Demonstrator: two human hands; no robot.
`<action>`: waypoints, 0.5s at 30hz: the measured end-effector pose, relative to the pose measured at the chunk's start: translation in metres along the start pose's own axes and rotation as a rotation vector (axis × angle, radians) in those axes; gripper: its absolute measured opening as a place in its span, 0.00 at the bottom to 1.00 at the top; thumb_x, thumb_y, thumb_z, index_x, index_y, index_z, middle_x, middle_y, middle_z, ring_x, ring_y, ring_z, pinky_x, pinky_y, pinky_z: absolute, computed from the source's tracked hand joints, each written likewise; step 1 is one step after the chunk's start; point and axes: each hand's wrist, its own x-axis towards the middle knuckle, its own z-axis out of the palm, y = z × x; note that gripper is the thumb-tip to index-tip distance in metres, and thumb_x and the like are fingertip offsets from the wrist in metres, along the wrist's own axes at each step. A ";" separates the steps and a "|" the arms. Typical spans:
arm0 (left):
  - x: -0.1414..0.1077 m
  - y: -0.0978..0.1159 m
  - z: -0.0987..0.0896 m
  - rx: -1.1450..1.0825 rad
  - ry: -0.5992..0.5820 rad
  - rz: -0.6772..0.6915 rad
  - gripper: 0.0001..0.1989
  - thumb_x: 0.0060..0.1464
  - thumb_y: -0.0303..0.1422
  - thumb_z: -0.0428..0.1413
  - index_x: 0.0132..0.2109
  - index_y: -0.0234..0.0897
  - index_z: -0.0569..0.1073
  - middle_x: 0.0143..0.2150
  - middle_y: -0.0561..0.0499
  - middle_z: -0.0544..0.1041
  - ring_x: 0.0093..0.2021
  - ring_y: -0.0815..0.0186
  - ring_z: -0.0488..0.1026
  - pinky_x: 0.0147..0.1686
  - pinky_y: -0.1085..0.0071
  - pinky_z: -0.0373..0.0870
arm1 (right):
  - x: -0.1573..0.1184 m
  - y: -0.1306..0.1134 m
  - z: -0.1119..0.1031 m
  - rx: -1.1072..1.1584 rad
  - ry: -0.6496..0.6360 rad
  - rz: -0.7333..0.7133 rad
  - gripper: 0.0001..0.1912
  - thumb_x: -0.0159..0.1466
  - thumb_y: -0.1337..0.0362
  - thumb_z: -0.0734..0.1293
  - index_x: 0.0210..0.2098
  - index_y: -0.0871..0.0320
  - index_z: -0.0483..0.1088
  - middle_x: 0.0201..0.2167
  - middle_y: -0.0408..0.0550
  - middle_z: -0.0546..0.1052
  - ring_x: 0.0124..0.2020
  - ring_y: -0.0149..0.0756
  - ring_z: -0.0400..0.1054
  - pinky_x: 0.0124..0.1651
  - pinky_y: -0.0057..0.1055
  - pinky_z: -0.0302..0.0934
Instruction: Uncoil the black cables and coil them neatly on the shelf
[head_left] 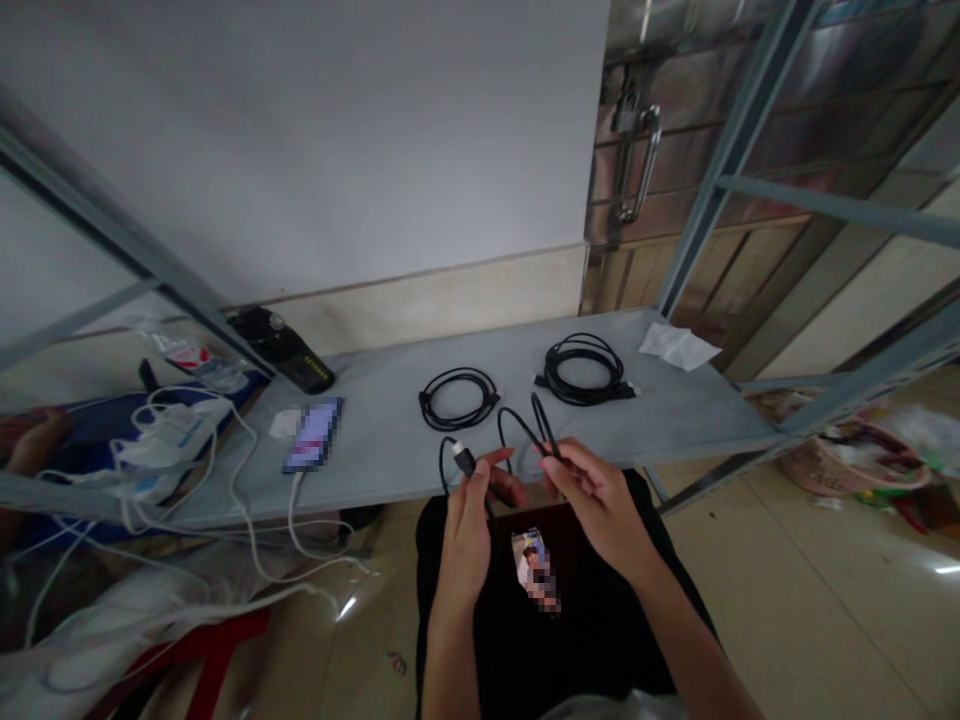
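A black cable (512,413) runs between my two hands near the front edge of the grey table (375,440). My left hand (469,525) pinches it close to one end, where a plug with a pale metal tip (459,450) sticks out. Further along, the fingers of my right hand (604,497) close around a stretch of the cable, which bends up in loops. Beyond them lie a small coiled black cable (424,408) and, to its right, a thicker coil of black cable (551,380) with its plugs showing.
Left on the table are a phone (311,437) with a white cable and a black bottle (289,355). White cords and a power strip (176,430) lie beyond, near another person's hand (37,437). A crumpled tissue (679,346) sits at right. Metal posts (731,150) frame the table.
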 end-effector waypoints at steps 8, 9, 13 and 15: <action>0.005 0.002 -0.076 -0.099 0.145 -0.145 0.35 0.64 0.61 0.62 0.57 0.31 0.86 0.42 0.37 0.89 0.46 0.45 0.87 0.52 0.54 0.81 | 0.017 0.017 -0.101 0.001 0.405 -0.073 0.21 0.75 0.42 0.73 0.51 0.52 0.84 0.50 0.53 0.87 0.46 0.46 0.85 0.45 0.41 0.84; 0.006 0.002 -0.090 -0.098 0.187 -0.150 0.35 0.62 0.61 0.63 0.54 0.31 0.87 0.40 0.37 0.89 0.45 0.46 0.87 0.51 0.55 0.82 | 0.019 0.015 -0.117 -0.012 0.463 -0.103 0.21 0.74 0.42 0.74 0.50 0.52 0.84 0.48 0.53 0.87 0.44 0.45 0.85 0.43 0.41 0.83; 0.008 0.009 -0.146 -0.077 0.338 -0.169 0.33 0.60 0.59 0.62 0.51 0.31 0.88 0.39 0.37 0.89 0.44 0.47 0.87 0.49 0.57 0.83 | 0.026 -0.004 -0.173 -0.043 0.683 -0.260 0.15 0.71 0.47 0.77 0.44 0.51 0.85 0.43 0.52 0.86 0.39 0.44 0.84 0.37 0.41 0.81; 0.007 0.012 -0.169 -0.082 0.436 -0.153 0.30 0.59 0.56 0.61 0.48 0.32 0.87 0.38 0.38 0.88 0.44 0.48 0.86 0.48 0.57 0.83 | 0.025 -0.011 -0.200 -0.035 0.788 -0.387 0.10 0.71 0.53 0.77 0.41 0.52 0.86 0.39 0.54 0.86 0.36 0.45 0.83 0.36 0.43 0.80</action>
